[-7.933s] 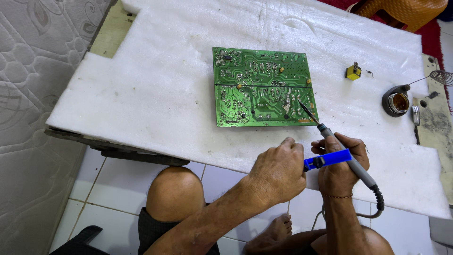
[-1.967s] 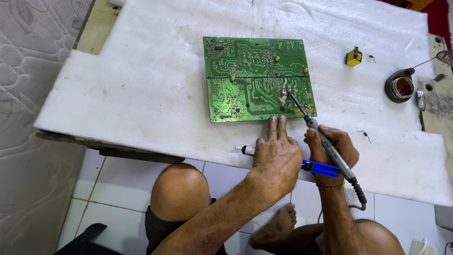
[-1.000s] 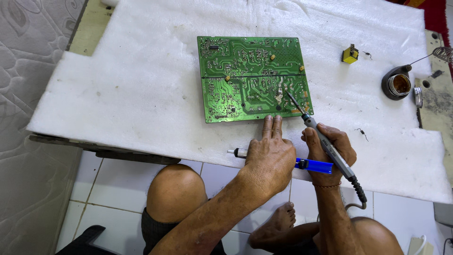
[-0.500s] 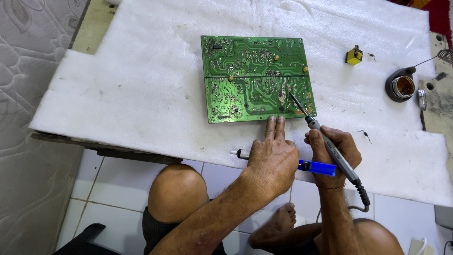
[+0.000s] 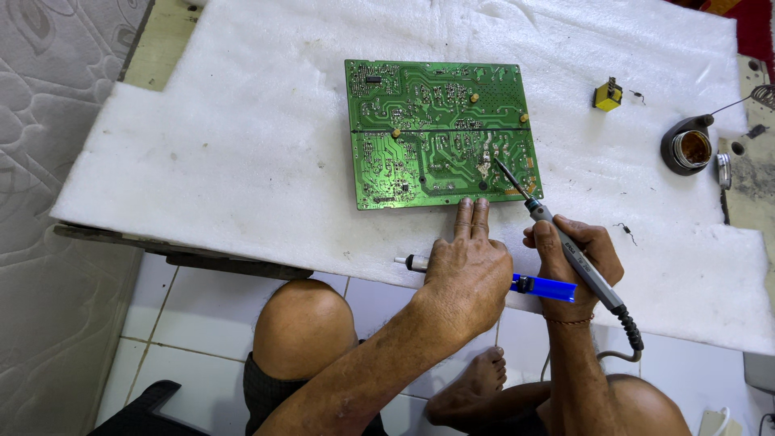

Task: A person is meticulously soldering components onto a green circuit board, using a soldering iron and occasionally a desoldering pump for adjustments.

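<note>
A green circuit board [image 5: 420, 121] lies solder side up on a white foam sheet [image 5: 202, 161]. My right hand [image 5: 601, 249] grips a grey soldering iron [image 5: 580, 268] like a pen, its tip resting on a joint near the board's near right corner. My left hand [image 5: 468, 274] lies flat with two fingers stretched out and touching the board's near edge. Under its palm lies a blue desoldering pump [image 5: 545, 287], its white tip sticking out to the left; whether the palm grips it is hidden.
A small yellow component [image 5: 607, 95] and a round dark tin [image 5: 693, 148] sit on the foam at the right. A tiny loose part [image 5: 623, 231] lies near my right hand. My bare knee [image 5: 303, 323] and foot show below the table's edge over white tiles.
The blue pump, held up near my right hand at first, now lies on the foam. My left hand has moved forward to the board's edge. In the last second little has moved.
</note>
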